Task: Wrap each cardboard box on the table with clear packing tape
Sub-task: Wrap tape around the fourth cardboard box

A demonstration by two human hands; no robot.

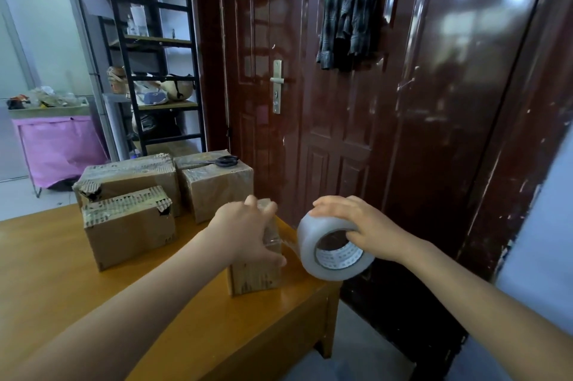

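A small upright cardboard box [254, 276] stands near the right edge of the wooden table [62, 281]. My left hand [248, 234] grips the box's upper part, thumb on its right face. My right hand [362, 228] holds a large roll of clear packing tape [331, 248] just right of the box, fingers hooked through the core. A short strip of tape [288, 242] runs from the roll to the box. Three more boxes stand behind: a front-left box [130, 231], a back-left box [130, 179] and a back-right box [217, 191].
Black-handled scissors [224, 161] lie on top of the back-right box. A dark red door [341, 101] stands close behind the table, with a plaid shirt [353, 5] hanging on it. A black shelf rack [148, 55] and a pink bin [59, 151] are at the left.
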